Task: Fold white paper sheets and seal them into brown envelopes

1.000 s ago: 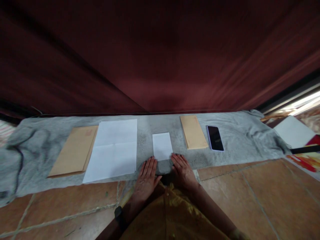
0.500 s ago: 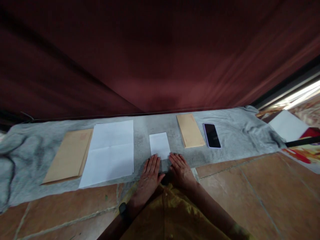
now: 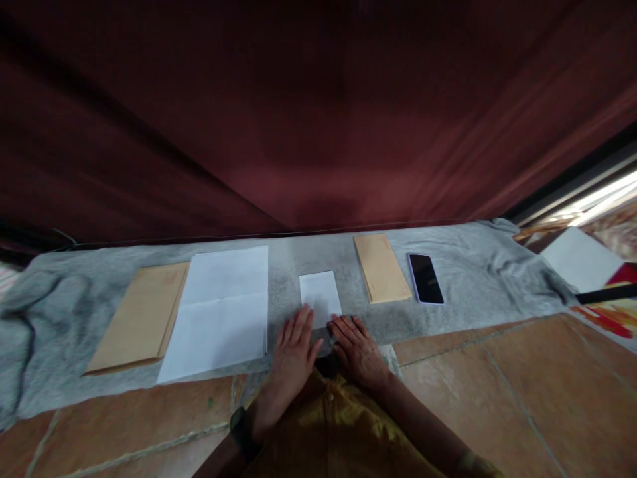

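Note:
A small white folded paper (image 3: pixel 320 292) lies in front of me on a grey cloth (image 3: pixel 462 265). My left hand (image 3: pixel 293 342) rests flat with fingers stretched out, its fingertips at the paper's near left corner. On the near right corner lie the fingertips of my right hand (image 3: pixel 355 345), which is also flat. Neither hand grasps anything. Left of the paper is a stack of large white sheets (image 3: pixel 221 312) with a faint crease across it. To the right lie brown envelopes (image 3: pixel 382 267).
More brown envelopes (image 3: pixel 137 315) lie at the left, beside the white sheets. A phone (image 3: pixel 426 279) in a light purple case is right of the smaller envelopes. Dark red fabric (image 3: pixel 318 133) hangs behind the cloth. Floor tiles (image 3: pixel 497 378) run along the near edge.
My right hand has shifted slightly left along the paper's near edge, and my left fingers sit a little further onto it. The whole view has tilted slightly, lowering everything in the picture.

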A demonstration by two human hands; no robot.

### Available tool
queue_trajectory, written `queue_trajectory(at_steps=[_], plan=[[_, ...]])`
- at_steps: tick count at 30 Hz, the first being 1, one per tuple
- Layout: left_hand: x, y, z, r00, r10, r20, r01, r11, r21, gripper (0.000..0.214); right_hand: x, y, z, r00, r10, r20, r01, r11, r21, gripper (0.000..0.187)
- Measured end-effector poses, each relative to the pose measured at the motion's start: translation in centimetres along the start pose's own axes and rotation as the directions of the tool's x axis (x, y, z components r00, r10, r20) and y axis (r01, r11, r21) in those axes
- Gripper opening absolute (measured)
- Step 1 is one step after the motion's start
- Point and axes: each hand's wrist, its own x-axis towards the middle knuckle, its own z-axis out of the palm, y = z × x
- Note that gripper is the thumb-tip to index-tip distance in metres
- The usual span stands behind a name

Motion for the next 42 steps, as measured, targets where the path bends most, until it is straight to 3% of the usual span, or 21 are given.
queue_trajectory(at_steps=[2,5,6,8,11,14,17,20,33,38,42], plan=[[2.0,-2.5,-2.2,0.975,-0.161,-0.155,0.157,0.987,-0.038,0.065,0.0,-0.1,0.0,1.0,0.008,-0.006,-0.008,1.0,-0.002,0.053],[4.5,-6.2,-4.8,0.855,-0.372,-0.361,0.351,0.928,-0.126,0.07,0.1,-0.3,0.1,0.999,0.033,-0.019,-0.033,0.999,0.0,0.052],[4.9,-6.8,-5.2,0.846,-0.381,-0.374,0.359,0.924,-0.129,0.069,0.1,-0.4,0.1,0.999,0.042,-0.023,-0.042,0.999,0.003,0.051],[4.7,-6.6,-4.8,0.914,-0.288,-0.284,0.267,0.957,-0.112,0.063,0.1,-0.5,0.2,0.998,0.053,-0.029,-0.053,0.999,0.007,0.049],[2.8,-3.5,-2.1,0.993,-0.085,-0.081,0.077,0.993,-0.095,0.059,0.1,-0.5,0.3,0.998,0.048,-0.036,-0.048,0.999,0.004,0.049],[0.5,0.0,0.9,0.999,0.001,0.047,0.002,0.998,-0.062,0.058,0.0,-0.3,0.5,0.999,0.032,-0.041,-0.032,0.999,-0.005,0.051],[-0.7,1.3,2.4,0.996,0.014,0.084,-0.012,1.0,-0.028,0.056,-0.1,-0.1,0.5,0.999,0.006,-0.043,-0.006,1.0,-0.011,0.052],[-0.3,0.6,2.6,0.995,0.012,0.097,-0.01,1.0,-0.027,0.053,-0.2,0.1,0.5,1.0,-0.019,-0.024,0.019,1.0,-0.016,0.054],[5.5,-2.5,4.0,0.994,-0.065,0.089,0.063,0.998,0.019,0.056,-0.4,0.5,-0.1,0.999,-0.033,-0.002,0.033,0.999,-0.002,0.056],[6.3,-2.7,4.5,0.995,-0.083,0.061,0.082,0.996,0.018,0.056,-0.5,0.3,0.2,1.0,-0.014,-0.01,0.014,1.0,-0.005,0.055],[5.6,-2.4,4.3,0.994,-0.074,0.078,0.073,0.997,0.021,0.057,-0.4,0.1,0.1,1.0,0.014,-0.027,-0.014,1.0,-0.003,0.053]])
